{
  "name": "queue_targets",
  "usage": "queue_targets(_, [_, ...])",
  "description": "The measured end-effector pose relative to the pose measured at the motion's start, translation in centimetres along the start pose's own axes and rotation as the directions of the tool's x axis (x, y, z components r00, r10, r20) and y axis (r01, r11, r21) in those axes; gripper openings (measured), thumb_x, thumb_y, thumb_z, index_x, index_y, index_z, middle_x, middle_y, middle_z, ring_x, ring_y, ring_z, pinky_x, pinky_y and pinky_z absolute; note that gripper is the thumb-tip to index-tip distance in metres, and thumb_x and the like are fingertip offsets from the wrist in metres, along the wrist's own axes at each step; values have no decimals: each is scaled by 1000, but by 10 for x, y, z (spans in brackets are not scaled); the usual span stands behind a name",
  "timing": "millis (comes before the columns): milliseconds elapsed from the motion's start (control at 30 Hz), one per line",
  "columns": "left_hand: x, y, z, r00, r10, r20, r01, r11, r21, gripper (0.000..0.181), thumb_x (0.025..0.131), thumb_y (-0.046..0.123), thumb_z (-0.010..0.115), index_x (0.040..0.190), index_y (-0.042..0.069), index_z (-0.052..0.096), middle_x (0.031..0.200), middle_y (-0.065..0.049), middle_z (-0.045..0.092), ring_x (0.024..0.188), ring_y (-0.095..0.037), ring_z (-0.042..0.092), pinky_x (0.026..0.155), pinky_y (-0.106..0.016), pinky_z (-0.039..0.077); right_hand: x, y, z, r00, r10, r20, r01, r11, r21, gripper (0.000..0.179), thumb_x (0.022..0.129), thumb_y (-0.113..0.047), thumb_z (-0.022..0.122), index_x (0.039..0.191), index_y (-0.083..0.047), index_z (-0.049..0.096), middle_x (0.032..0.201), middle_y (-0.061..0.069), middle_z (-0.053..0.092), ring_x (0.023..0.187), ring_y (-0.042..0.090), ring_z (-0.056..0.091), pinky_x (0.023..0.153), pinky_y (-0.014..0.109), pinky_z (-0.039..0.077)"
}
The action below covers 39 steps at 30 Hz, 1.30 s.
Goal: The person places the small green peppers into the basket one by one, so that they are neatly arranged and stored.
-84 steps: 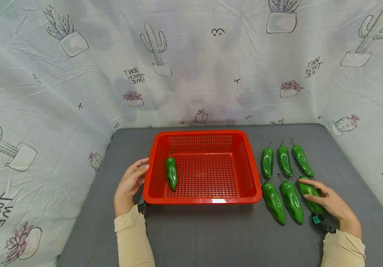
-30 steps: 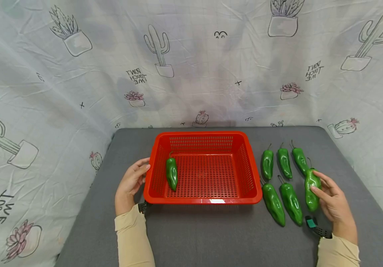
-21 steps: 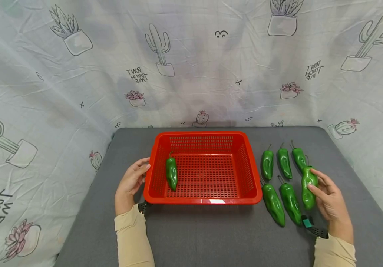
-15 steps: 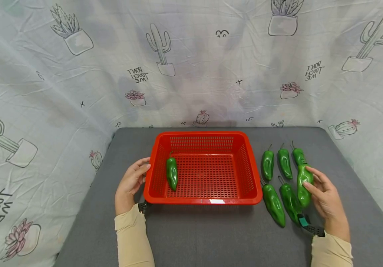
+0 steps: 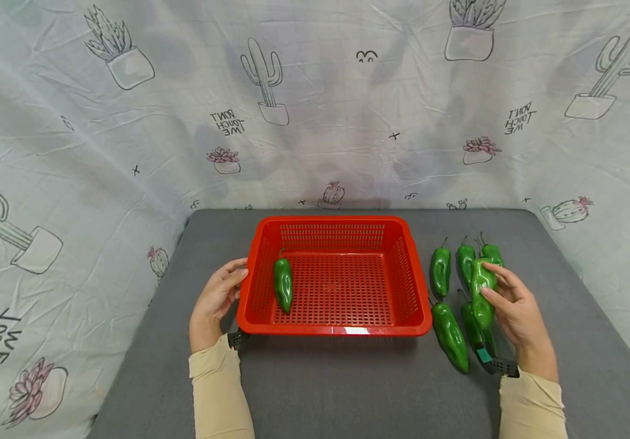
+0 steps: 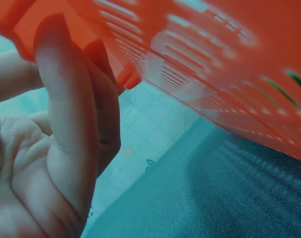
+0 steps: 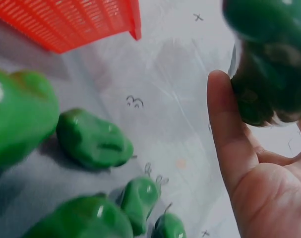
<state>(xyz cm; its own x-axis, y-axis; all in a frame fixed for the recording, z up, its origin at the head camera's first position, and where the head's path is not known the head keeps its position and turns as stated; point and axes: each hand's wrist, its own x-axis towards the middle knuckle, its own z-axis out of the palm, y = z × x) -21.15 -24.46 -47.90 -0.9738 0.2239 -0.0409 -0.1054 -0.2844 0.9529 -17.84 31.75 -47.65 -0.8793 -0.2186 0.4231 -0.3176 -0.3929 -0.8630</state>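
Green pepper (image 5: 477, 300), glossy and long, being held in the air above the right side of a grey counter (image 5: 347, 390). The person's right hand (image 5: 516, 310) is pinching it around the body, thumb on the side facing the viewer, fingers wrapping the far side, so one of the hands is gripping firmly enough to carry it. The left hand (image 5: 216, 299) is gripping the left rim of a red slotted basket (image 5: 331, 330), fingers curling under the edge. One pepper (image 5: 282, 285) is lying inside the basket, near its left wall. Five loose peppers (image 5: 449, 341) are resting on the counter to the right of the basket, three behind and two in front, and the held one is partly hiding some of them.

The held pepper is looking light and fairly stiff, probably not fragile; whether it is real or a model is impossible to tell. Its shiny, bumpy skin is likely being slippery, so the thick middle, where the thumb is already pressing, is seeming the best place to take hold. The thin stem is looking like a poor handle. The basket is appearing light and slightly flexible, its rim offering the surest hold
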Motion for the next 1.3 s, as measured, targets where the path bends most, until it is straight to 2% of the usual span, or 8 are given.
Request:
queue_targets(333, [-2,6,4,1000,-12,15,12,1000,12,37,100,0,39,135,-8,31,99,2,68,81,-10,67,66,-23,56,26,-7,14,999,9,53,-5,997,-75,52,92,22,32,141,6,34,125,9,48,99,9,58,69,19,54])
queue_targets(600, [0,2,1,1000,-12,1,12,1000,1,34,100,3,43,132,-3,35,97,2,69,80,-10,67,66,-23,56,49,-8,25,997,17,71,-6,988,-152,50,91,20,37,138,3,40,127,5,47,97,5,55,65,16,50])
queue_targets(833, [-1,1,1,1000,-8,-7,8,1000,3,32,100,2,42,131,-2,38,97,2,69,80,-10,67,65,-23,55,65,-3,40,996,46,70,-29,974,-227,48,90,17,44,136,3,43,134,1,48,121,7,47,77,16,50])
queue_targets(1033, [-1,2,2,1000,-7,-1,7,1000,6,31,99,2,43,130,-2,39,97,1,69,80,-10,67,66,-23,56,75,0,53,992,113,49,-93,948,-303,46,91,12,49,136,2,43,141,-2,39,141,10,25,96,13,41])
queue_targets(1167, [-2,2,2,1000,-3,-5,3,1000,10,32,99,3,44,130,-2,40,97,1,69,80,-10,67,65,-23,55,84,0,63,987,156,44,-132,929,-345,46,92,7,52,136,-2,44,141,-2,39,140,13,27,97,13,40])
queue_targets(1300, [-2,3,3,1000,-5,-8,5,1000,8,31,99,2,43,129,-2,40,97,1,69,78,-10,67,63,-23,55,94,1,73,985,162,53,-131,918,-374,45,92,5,54,135,-4,47,139,-3,43,135,6,33,97,12,38])
